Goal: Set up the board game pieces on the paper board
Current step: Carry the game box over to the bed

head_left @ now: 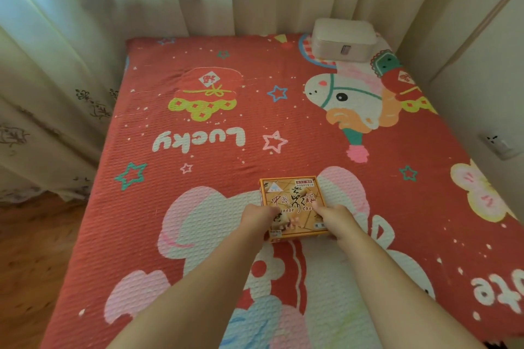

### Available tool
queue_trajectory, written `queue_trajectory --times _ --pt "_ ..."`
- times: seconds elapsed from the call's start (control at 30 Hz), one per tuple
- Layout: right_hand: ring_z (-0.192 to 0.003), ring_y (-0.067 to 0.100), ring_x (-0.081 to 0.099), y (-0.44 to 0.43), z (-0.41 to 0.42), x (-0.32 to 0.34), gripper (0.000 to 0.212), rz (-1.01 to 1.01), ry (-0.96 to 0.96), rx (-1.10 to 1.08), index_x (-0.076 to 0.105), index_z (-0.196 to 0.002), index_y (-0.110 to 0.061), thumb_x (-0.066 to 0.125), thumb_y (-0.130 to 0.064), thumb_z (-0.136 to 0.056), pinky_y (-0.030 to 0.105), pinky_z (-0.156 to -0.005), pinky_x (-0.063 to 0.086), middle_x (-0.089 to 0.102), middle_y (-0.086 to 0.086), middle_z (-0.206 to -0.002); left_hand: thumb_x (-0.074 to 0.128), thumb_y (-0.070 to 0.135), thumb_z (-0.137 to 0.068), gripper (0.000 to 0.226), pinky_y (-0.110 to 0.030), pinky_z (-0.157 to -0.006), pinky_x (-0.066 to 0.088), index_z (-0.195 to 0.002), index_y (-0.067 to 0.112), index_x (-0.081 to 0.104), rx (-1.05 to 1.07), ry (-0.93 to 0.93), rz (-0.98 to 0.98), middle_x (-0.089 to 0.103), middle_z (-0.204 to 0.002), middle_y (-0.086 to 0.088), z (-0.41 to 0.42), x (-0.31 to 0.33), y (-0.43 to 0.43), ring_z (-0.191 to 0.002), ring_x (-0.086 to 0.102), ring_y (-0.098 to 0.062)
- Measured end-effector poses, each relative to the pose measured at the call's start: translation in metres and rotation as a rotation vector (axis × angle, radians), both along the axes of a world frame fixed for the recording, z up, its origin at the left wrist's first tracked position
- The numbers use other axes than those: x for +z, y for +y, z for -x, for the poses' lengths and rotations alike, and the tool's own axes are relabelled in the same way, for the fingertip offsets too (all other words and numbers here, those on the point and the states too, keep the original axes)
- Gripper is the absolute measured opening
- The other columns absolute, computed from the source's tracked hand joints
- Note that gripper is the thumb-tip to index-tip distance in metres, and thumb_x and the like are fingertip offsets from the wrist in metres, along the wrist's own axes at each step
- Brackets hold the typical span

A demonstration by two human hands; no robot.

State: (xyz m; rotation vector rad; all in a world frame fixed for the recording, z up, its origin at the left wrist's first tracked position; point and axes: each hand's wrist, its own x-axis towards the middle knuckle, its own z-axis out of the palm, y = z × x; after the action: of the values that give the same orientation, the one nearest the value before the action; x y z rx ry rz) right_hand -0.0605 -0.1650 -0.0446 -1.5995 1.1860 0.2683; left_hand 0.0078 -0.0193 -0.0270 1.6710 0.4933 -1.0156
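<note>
An orange Chinese chess box (pixel 292 195) lies flat on the red patterned bed cover (pixel 215 156), near the middle front. Its lid is on and printed with chess artwork and the words "Chinese Chess". My left hand (pixel 256 218) rests on the box's near left corner with fingers curled on the lid. My right hand (pixel 333 217) grips the near right part of the box. No paper board or loose pieces are visible.
A beige zip case (pixel 344 38) sits at the bed's far right corner. Curtains (pixel 71 37) hang along the left and back. A wall with a socket (pixel 497 144) borders the right side. Wooden floor (pixel 31 249) lies at the left.
</note>
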Motion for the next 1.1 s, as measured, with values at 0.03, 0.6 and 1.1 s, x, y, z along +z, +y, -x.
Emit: queue_trajectory --times 0.03,0.6,1.1 --pt "-0.094 0.027 0.062 0.002 0.002 0.001 0.038 -0.032 -0.028 0.001 0.061 -0.110 -0.006 0.056 -0.037 -0.089 0.034 -0.082 0.048 0.067 0.010 -0.101 0.064 0.018 -0.082 0.032 -0.040 -0.079 0.051 -0.108 0.005 0.052 0.003 -0.007 0.012 0.063 -0.109 -0.018 0.000 0.001 0.002 -0.099 0.064 -0.033" --pt "-0.072 0.021 0.062 0.050 0.043 0.091 0.018 -0.064 -0.512 0.090 0.058 -0.089 -0.018 0.050 -0.033 -0.094 0.033 -0.061 0.050 0.065 0.005 -0.082 0.051 0.015 -0.093 0.008 -0.040 -0.067 0.044 -0.100 0.013 0.056 0.182 -0.250 0.312 0.065 -0.105 -0.017 0.050 0.074 0.050 -0.083 0.061 -0.028" --pt "-0.094 0.017 0.066 0.135 0.065 0.138 0.038 -0.075 -0.765 0.295 0.044 -0.129 -0.032 0.053 -0.033 -0.092 0.038 -0.072 0.057 0.062 -0.003 -0.114 0.043 0.019 -0.096 0.002 -0.034 -0.050 0.044 -0.095 0.018 0.044 0.293 -0.707 0.159 0.056 -0.082 -0.009 0.116 0.133 0.136 -0.066 0.054 -0.025"
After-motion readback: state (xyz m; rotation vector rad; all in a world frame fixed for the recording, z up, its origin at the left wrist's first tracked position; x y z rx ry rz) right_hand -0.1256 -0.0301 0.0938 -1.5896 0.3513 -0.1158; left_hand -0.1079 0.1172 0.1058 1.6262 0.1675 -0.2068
